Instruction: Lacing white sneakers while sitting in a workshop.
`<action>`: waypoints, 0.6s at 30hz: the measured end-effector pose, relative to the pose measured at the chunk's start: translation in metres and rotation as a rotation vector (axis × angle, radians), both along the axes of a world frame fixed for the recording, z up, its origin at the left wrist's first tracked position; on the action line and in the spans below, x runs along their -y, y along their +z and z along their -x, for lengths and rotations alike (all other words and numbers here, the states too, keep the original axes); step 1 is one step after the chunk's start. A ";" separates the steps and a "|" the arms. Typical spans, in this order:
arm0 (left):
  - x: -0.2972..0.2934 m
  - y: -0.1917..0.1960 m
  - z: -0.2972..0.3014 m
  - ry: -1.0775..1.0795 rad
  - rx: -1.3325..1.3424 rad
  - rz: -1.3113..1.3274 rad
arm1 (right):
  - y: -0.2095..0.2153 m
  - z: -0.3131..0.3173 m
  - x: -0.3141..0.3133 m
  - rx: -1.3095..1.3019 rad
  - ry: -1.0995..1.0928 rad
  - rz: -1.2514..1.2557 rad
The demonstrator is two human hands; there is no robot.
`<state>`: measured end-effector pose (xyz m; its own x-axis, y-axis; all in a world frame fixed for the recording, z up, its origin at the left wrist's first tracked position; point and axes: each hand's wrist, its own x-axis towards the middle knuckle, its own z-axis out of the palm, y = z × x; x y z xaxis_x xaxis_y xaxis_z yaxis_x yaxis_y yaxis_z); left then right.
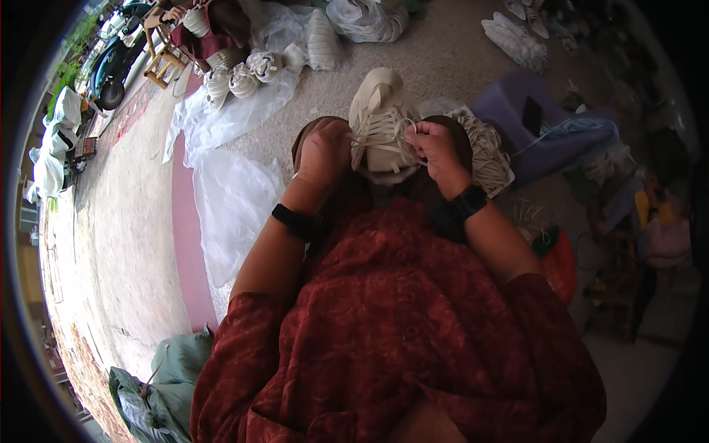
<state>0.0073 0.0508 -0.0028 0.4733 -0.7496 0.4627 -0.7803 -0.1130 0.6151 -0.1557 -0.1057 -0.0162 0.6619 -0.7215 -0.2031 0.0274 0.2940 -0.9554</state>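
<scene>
A cream shoe [378,118] stood on the person's lap, between the two hands, its toe pointing away from the body. It was pale off-white all over, with a rounded toe cap and a broad tongue, and cream laces [384,133] ran in loose crossings over the top, several strands slack and uneven. Its heel end rested against the dark red clothing [399,325].

The left hand [323,151] was curled against the shoe's left side, fingers folded under and out of sight, so whether it gripped the shoe or only steadied it could not be told. The right hand [436,148] was at the shoe's right side, its thumb and fingertips pressed together on a lace strand just beside the eyelets. Each wrist wore a black band [292,219].

Just right of the right hand lay a heap of cream cord [491,151]. A purple stool [550,125] stood beyond it. On the floor [133,221] to the left lay clear plastic sheeting [233,199], and farther off, more pale shoes [247,70] in a cluster.
</scene>
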 end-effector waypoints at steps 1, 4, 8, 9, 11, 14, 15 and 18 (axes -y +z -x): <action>0.001 -0.004 -0.002 0.006 -0.003 0.001 | -0.002 0.005 0.005 0.023 0.081 -0.011; 0.005 -0.008 -0.002 0.089 -0.078 0.069 | 0.003 0.007 0.001 0.099 0.113 0.043; 0.011 -0.005 0.004 0.128 -0.331 0.064 | 0.003 0.006 0.000 0.168 -0.028 0.227; 0.011 -0.004 0.005 0.137 -0.419 0.078 | 0.003 0.004 -0.001 0.168 -0.026 0.228; 0.010 -0.006 0.003 0.102 -0.537 0.091 | 0.003 0.001 -0.005 0.112 -0.171 0.336; 0.005 -0.012 -0.003 -0.042 -0.840 0.117 | 0.008 -0.001 -0.008 0.048 -0.224 0.245; 0.004 -0.013 -0.004 -0.153 -1.022 0.134 | 0.005 0.000 -0.006 0.046 -0.222 0.245; 0.001 -0.007 0.000 -0.254 -1.201 0.099 | 0.001 0.005 0.000 0.016 -0.199 0.232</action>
<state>0.0070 0.0500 -0.0094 0.4834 -0.8690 -0.1050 0.2935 0.0479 0.9547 -0.1607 -0.1060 -0.0154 0.5047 -0.8632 -0.0081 0.0781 0.0550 -0.9954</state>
